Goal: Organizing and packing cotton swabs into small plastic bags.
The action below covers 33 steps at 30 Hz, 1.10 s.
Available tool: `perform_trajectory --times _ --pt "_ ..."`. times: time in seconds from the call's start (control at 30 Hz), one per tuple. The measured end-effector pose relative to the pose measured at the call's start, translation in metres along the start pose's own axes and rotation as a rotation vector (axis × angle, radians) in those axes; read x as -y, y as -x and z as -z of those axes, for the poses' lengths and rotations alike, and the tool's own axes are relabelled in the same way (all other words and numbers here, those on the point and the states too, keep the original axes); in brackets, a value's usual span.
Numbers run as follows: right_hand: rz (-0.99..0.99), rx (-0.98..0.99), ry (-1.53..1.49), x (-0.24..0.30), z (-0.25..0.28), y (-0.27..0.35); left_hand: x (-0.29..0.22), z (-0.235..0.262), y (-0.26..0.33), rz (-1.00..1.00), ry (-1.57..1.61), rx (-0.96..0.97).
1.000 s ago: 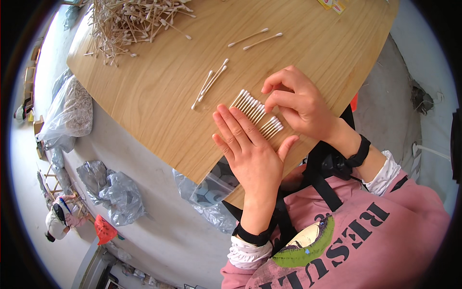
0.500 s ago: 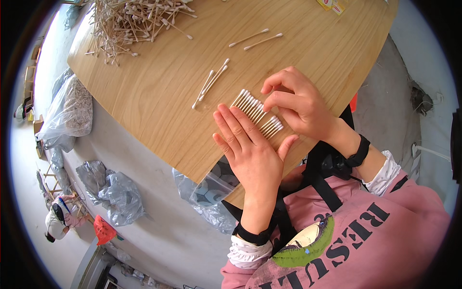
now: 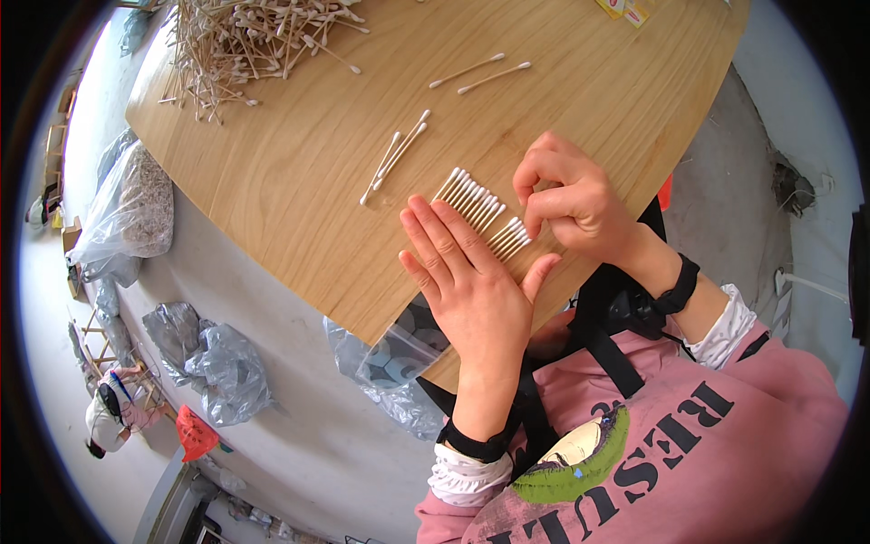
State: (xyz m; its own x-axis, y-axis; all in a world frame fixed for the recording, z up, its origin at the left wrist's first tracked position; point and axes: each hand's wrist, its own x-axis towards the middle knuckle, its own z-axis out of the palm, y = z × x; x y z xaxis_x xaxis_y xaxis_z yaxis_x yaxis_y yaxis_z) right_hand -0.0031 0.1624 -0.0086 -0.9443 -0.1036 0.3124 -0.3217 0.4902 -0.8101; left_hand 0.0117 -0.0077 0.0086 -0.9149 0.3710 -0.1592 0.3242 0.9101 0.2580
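A row of cotton swabs [image 3: 471, 196] lies side by side on the wooden table, their white tips toward the far right. The group nearest me [image 3: 513, 234] sits lower than the rest, leaving a step in the row. My left hand [image 3: 476, 295] rests flat over the other ends, fingers extended and thumb spread, hiding them. At the right end, my right hand [image 3: 580, 204] hovers with bent fingers; a gap shows between index finger and thumb, and I see nothing held. The thumb is close to the nearest tips; whether it touches them I cannot tell.
A big heap of cotton swabs [image 3: 263, 41] covers the far left of the table. Several loose swabs [image 3: 399, 156] lie beyond my left hand, and two more [image 3: 480, 74] farther off. A clear plastic bag [image 3: 412, 344] hangs at the near edge. Another person [image 3: 113, 408] works at far left.
My right hand has moved slightly right and nearer me, from the middle tips to the lower group, its fingers more curled. My left hand stays in place.
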Motion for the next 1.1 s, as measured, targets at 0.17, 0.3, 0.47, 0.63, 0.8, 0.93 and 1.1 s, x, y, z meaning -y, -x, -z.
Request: perform_trajectory --times 0.17,0.3,0.47,0.63,0.8,0.93,1.1 --pt "0.039 -0.004 0.038 -0.0031 -0.0022 0.0017 -0.0002 -0.0008 -0.0002 -0.001 0.002 -0.004" --pt "0.034 -0.014 0.058 -0.0014 -0.003 0.0013 0.0006 -0.0009 -0.0002 0.004 0.003 -0.002" --pt "0.045 -0.062 0.033 -0.0006 -0.0019 0.0025 -0.0003 -0.0005 0.0 0.002 0.001 -0.008" --pt "-0.003 -0.084 0.044 0.0007 -0.0018 0.0018 -0.0002 -0.001 0.0003 -0.002 -0.002 -0.011" --pt "0.012 -0.054 0.064 -0.0007 -0.0033 0.0019 0.0007 -0.0016 0.0009 0.003 0.001 -0.007" --pt "0.001 -0.086 0.048 -0.0009 -0.0033 0.0025 -0.0003 -0.0003 0.0001 0.0 -0.002 -0.003" --pt "-0.036 -0.06 0.073 -0.0012 -0.0031 0.0 0.0 -0.0008 0.0002 0.0 0.006 -0.004"
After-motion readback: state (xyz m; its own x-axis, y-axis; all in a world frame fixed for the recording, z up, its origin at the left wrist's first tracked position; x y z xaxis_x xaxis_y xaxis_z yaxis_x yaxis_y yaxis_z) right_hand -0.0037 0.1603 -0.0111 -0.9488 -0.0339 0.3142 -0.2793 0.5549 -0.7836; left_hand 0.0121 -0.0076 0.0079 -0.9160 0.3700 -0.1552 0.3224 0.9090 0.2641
